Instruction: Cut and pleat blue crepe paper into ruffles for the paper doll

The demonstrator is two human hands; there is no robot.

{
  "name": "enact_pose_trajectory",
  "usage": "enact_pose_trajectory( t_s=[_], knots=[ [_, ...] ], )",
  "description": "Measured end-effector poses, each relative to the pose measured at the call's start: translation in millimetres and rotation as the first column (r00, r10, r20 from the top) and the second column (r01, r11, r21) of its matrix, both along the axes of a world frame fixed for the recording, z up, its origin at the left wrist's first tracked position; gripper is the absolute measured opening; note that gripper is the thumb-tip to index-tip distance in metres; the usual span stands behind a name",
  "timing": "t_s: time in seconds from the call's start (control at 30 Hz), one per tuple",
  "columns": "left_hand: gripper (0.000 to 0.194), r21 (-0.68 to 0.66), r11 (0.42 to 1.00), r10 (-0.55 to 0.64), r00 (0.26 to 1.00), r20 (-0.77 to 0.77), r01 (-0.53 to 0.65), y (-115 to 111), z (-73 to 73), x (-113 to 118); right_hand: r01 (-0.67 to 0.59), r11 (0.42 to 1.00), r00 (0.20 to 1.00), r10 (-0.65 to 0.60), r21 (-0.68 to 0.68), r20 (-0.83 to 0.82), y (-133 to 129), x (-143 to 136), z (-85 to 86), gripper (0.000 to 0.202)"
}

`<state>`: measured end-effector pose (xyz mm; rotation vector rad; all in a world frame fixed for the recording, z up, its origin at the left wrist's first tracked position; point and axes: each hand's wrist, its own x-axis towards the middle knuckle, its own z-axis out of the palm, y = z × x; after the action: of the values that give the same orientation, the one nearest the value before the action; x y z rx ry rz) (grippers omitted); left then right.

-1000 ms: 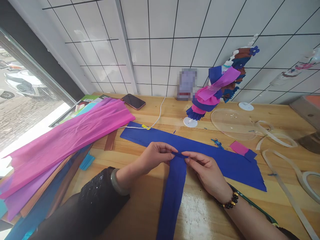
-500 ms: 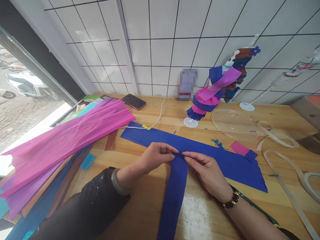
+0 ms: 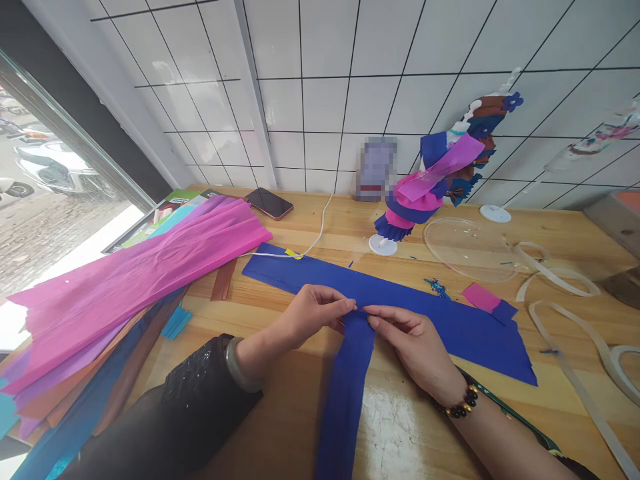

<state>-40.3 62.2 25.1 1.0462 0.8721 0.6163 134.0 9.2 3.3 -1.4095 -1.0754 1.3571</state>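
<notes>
Left hand (image 3: 320,310) and right hand (image 3: 410,340) pinch close together

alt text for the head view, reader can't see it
Left hand and right hand pinch the end of a narrow blue strip near a wider blue sheet on a wooden table. A pink sheet lies left; a pink and blue figure stands behind.

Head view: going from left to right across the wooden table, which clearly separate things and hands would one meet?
Small teal paper piece, brown paper piece, phone, left hand, right hand, pink scrap, white tape roll.
</notes>
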Motion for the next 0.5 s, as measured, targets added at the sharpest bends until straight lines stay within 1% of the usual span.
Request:
enact_pose_trajectory(
  t_s=[0.1, 0.17, 0.27, 0.33, 0.5],
  knots=[
    [0.027, -0.003, 1.0, 0.012, 1.0, -0.007, -0.012, 0.6, -3.3, 0.7, -0.018, 1.0, 1.0, 0.018, -0.01, 0.014, -0.4, 0.3, 0.4, 0.025],
    [0.026, -0.006, 1.0, 0.013, 1.0, -0.006, -0.013, 0.9, -4.8, 0.7, -0.03, 1.0, 0.999, 0.029, 0.006, 0.025, -0.2, 0.6, 0.2, 0.024],
    [0.025, -0.006, 1.0, 0.001, 1.0, -0.005, -0.001, 0.9, -5.9, 0.4, -0.015, 0.999, 0.998, 0.013, 0.038, 0.056, 0.7, 0.7, -0.5, 0.022],
    [0.025, 0.018, 1.0, -0.004, 1.0, -0.021, 0.005, 0.9, -6.5, 0.3, -0.004, 0.999, 0.996, 0.0, 0.046, 0.084, 1.3, 0.3, -0.8, 0.022],
    [0.025, 0.131, 0.991, -0.011, 0.997, -0.075, 0.021, 1.1, -8.7, 0.8, 0.007, 0.999, 0.99, -0.014, 0.05, 0.142, 1.5, -0.3, -0.5, 0.025]
  ],
)
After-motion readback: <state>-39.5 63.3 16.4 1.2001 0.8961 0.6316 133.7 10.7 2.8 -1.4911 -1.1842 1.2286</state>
